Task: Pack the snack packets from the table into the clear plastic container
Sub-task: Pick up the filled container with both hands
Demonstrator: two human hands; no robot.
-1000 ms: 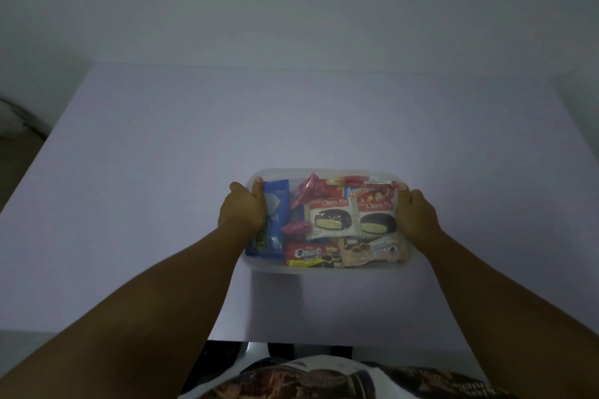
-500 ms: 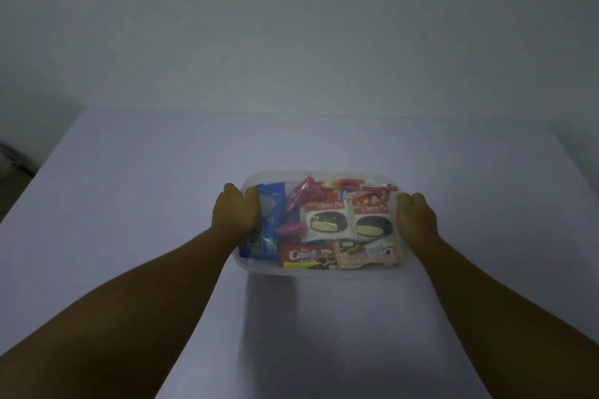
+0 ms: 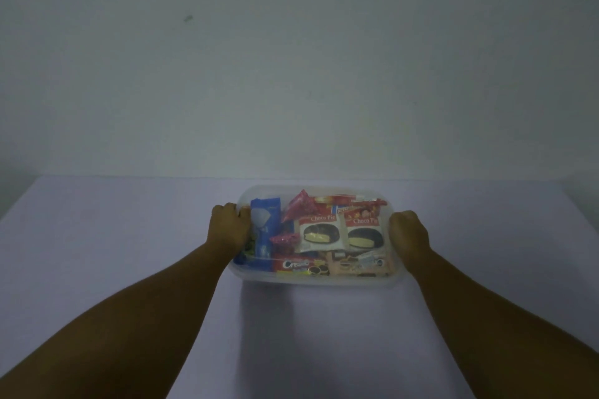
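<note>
A dim, plain grey wall (image 3: 291, 58) rises behind the pale lavender table (image 3: 113, 236).

Your view is dim, bluish-grey, low contrast. A soft shadow falls on the bench (image 3: 129, 269) in front of the clear plastic container (image 3: 317, 282) — light from ahead. Packet print slightly soft — wide-angle stretch at edges.

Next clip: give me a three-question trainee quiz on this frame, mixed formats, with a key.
1. True or false: snack packets lie loose on the table outside the clear container.
2. How many Choco Pie packets are readable? A one, B two, C four.
3. Fill in: the left hand and right hand grip the container's ___ ends.

Key: 1 false; 2 B; 3 opposite (short) ends.
</note>
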